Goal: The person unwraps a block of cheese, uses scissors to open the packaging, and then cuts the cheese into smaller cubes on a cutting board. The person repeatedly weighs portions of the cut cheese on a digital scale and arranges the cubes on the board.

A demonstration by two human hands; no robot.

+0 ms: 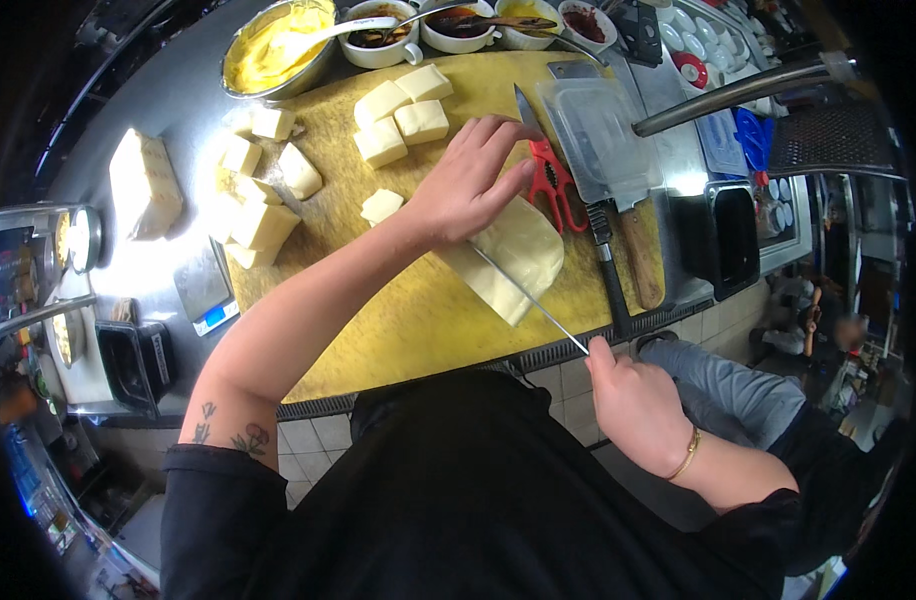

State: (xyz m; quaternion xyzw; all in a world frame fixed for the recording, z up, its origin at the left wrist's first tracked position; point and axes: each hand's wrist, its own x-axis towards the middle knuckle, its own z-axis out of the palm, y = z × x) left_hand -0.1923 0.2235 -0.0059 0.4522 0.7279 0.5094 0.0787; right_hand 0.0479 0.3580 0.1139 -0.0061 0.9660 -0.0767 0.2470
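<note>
My right hand (634,401) is closed on the handle of a knife, and its narrow blade (529,296) crosses a large pale yellow block (522,259), probably butter. Over the far part of that block lies my left hand (477,176), fingers bent; whether it presses the block or the blade's far end is hidden. A small pale piece (383,204) sits left of my left wrist. Beyond it several cut cubes (404,112) form a group on the yellow cutting board (368,330). More chunks (259,217) are piled at the board's left edge. Red-handled scissors (552,180) lie right of my left hand.
A wrapped block (144,184) and a small scale (207,281) stand left. Behind the board are a metal bowl of yellow cream (278,49) and several white cups (379,37). A clear lid (593,124), black-handled knife (612,277) and wooden-handled tool (639,259) lie right. A person's grey-trousered leg (728,382) is nearby.
</note>
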